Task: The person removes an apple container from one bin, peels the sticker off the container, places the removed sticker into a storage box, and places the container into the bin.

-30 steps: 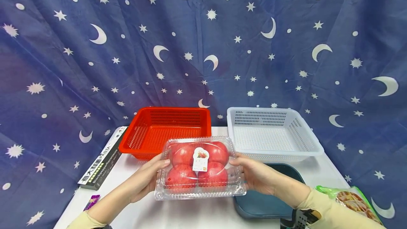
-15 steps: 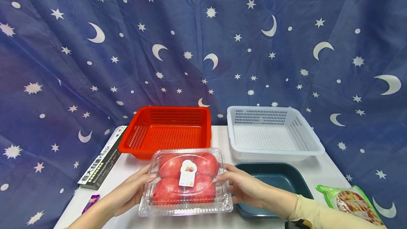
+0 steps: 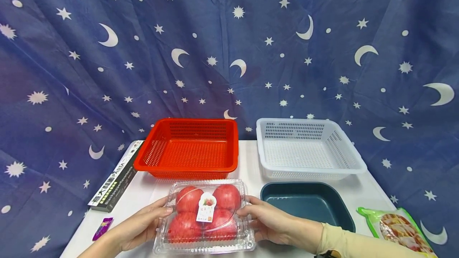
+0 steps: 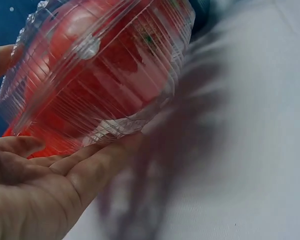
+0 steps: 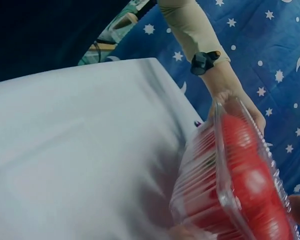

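Note:
A clear plastic clamshell box (image 3: 204, 248) packed with several round red fruits (image 3: 184, 226) is held level between both hands. A white label (image 3: 206, 208) sits on its lid. My left hand (image 3: 140, 224) grips the left end, thumb on the lid's edge. In the left wrist view, the fingers of that hand (image 4: 55, 180) reach under the box, which casts a shadow on the tabletop below. My right hand (image 3: 269, 220) grips the opposite end, its thumb over the lid's edge. The right wrist view shows the box's ribbed side (image 5: 197, 190), with most of the right hand out of frame.
Behind the box stand a red basket (image 3: 197, 169) and a white basket (image 3: 312, 170). A dark blue tray (image 3: 305, 198) lies beyond my right hand. At left are a pasta box (image 3: 116, 182) and a purple packet (image 3: 102, 228); at right, a green food bag (image 3: 401, 230).
Both hands have brought the box down and nearer to me, drifting left, away from the red basket. More of the blue tray shows now. My grip has stayed the same.

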Motion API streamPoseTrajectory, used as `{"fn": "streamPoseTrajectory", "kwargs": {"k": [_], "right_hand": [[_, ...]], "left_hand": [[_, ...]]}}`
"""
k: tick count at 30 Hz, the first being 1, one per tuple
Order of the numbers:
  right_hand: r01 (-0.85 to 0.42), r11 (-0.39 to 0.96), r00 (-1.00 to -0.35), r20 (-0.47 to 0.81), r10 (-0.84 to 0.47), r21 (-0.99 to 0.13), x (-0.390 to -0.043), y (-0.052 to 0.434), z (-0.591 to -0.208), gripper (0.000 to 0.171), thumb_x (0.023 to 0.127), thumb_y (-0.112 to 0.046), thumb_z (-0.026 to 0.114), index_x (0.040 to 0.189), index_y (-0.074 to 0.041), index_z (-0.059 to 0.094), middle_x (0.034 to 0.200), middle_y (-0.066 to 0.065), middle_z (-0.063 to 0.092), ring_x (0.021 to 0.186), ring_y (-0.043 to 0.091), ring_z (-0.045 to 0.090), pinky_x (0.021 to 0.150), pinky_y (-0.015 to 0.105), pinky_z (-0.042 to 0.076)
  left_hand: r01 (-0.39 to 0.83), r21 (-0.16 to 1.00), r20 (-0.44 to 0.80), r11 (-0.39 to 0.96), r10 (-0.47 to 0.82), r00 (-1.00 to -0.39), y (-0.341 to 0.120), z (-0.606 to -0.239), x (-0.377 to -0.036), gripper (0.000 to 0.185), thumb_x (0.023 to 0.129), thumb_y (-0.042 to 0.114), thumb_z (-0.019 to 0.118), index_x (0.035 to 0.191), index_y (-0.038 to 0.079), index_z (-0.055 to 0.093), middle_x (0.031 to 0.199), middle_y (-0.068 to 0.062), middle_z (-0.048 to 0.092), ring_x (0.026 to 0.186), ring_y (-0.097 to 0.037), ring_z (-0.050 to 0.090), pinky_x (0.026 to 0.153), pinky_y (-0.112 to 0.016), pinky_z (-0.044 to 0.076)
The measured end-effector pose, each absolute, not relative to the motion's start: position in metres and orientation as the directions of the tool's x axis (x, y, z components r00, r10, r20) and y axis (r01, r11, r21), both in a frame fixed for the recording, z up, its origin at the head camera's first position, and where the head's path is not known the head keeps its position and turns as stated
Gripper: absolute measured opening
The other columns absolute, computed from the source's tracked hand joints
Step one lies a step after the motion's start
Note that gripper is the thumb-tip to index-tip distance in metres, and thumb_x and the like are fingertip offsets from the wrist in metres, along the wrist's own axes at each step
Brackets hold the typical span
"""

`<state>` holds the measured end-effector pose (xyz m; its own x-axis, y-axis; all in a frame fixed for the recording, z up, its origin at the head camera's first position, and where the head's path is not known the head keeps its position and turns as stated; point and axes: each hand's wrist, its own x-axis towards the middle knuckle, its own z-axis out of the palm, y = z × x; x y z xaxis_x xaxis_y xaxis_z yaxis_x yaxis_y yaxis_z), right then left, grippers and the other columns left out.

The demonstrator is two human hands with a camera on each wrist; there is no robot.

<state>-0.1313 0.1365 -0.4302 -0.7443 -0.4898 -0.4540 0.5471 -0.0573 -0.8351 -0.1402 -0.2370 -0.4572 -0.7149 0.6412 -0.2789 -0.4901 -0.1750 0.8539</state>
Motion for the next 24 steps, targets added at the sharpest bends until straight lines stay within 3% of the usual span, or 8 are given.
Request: {"fn": "streamPoseTrajectory", "kwargs": {"k": [7, 14, 17, 20, 24], "right_hand": [[0.571, -0.072, -0.762, -0.496, -0.417, -0.817, -0.133, 0.123, -0.448, 0.074, 0.089, -0.013, 0.064, 0.153, 0.0, 0.029, 0.126, 0.023, 0.053, 0.108, 0.036, 0.059, 0.088, 0.056, 0.057], [0.556, -0.046, -0.798, -0.517, -0.311, -0.83, -0.134, 0.113, -0.461, 0.035, 0.088, -0.01, 0.063, 0.12, 0.002, 0.054, 0.11, 0.017, 0.054, 0.097, 0.032, 0.059, 0.079, 0.045, 0.059], [0.559, -0.032, -0.797, -0.527, -0.294, -0.828, -0.135, 0.112, -0.46, 0.031, 0.088, -0.009, 0.064, 0.116, 0.002, 0.055, 0.108, 0.017, 0.055, 0.094, 0.03, 0.06, 0.076, 0.043, 0.06], [0.561, -0.033, -0.795, -0.527, -0.301, -0.827, -0.135, 0.111, -0.458, 0.034, 0.089, -0.007, 0.064, 0.119, 0.003, 0.051, 0.108, 0.018, 0.055, 0.094, 0.03, 0.061, 0.077, 0.043, 0.06], [0.559, -0.033, -0.793, -0.523, -0.314, -0.828, -0.136, 0.111, -0.456, 0.034, 0.09, -0.006, 0.065, 0.119, 0.003, 0.05, 0.109, 0.019, 0.055, 0.096, 0.03, 0.062, 0.079, 0.045, 0.06]], "left_hand": [[-0.524, 0.837, -0.326, -0.157, 0.627, -0.707, -0.238, -0.475, -0.148, 0.079, 0.109, 0.017, 0.045, 0.162, 0.008, -0.012, 0.153, -0.018, 0.041, 0.13, -0.032, 0.053, 0.107, -0.057, 0.044], [-0.518, 0.843, -0.327, -0.146, 0.626, -0.708, -0.237, -0.483, -0.154, 0.08, 0.109, 0.018, 0.047, 0.162, 0.005, -0.013, 0.165, -0.029, 0.01, 0.133, -0.031, 0.049, 0.108, -0.057, 0.042], [-0.519, 0.845, -0.34, -0.132, 0.616, -0.711, -0.237, -0.48, -0.156, 0.081, 0.109, 0.019, 0.048, 0.161, 0.003, -0.012, 0.16, -0.028, 0.024, 0.131, -0.03, 0.051, 0.108, -0.055, 0.044], [-0.516, 0.85, -0.358, -0.106, 0.602, -0.714, -0.237, -0.476, -0.157, 0.083, 0.109, 0.02, 0.05, 0.161, 0.001, -0.011, 0.148, -0.019, 0.044, 0.126, -0.029, 0.055, 0.105, -0.053, 0.047], [-0.496, 0.867, -0.38, -0.049, 0.581, -0.72, -0.237, -0.472, -0.158, 0.084, 0.108, 0.022, 0.053, 0.16, -0.004, -0.008, 0.138, -0.014, 0.054, 0.121, -0.027, 0.059, 0.103, -0.049, 0.05]]}}
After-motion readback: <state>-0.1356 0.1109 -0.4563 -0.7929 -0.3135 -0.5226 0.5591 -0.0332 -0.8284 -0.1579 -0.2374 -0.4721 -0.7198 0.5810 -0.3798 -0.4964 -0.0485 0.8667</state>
